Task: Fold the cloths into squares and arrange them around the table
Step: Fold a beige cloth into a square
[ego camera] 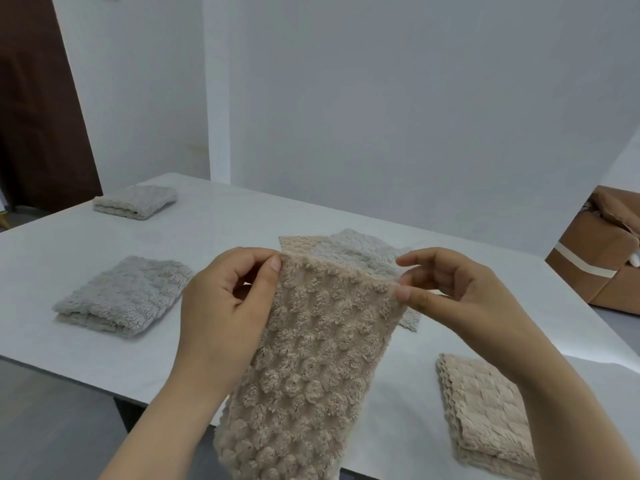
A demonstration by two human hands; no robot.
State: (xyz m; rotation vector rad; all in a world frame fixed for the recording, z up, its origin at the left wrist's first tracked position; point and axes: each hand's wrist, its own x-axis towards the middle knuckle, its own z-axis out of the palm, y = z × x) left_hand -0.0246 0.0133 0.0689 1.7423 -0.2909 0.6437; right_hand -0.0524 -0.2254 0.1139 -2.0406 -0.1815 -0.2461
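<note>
Head view: our left hand [225, 303] & right hand [450, 292] each pinch a top corner of the nubby beige plush cloth [311, 368], hanging over the white table [242, 220] edge. Fluffy grey folded square [121, 296] lies left, ribbed beige folded square [485, 410] right.

brown door [38, 109] far left | white wall [381, 98] behind | brown cardboard box [602, 251] right

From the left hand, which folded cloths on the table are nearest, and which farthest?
1. Near grey cloth, just to the left of the left hand.
2. Beige folded cloth, at the right near edge.
3. Far grey cloth, at the back left corner.
</note>
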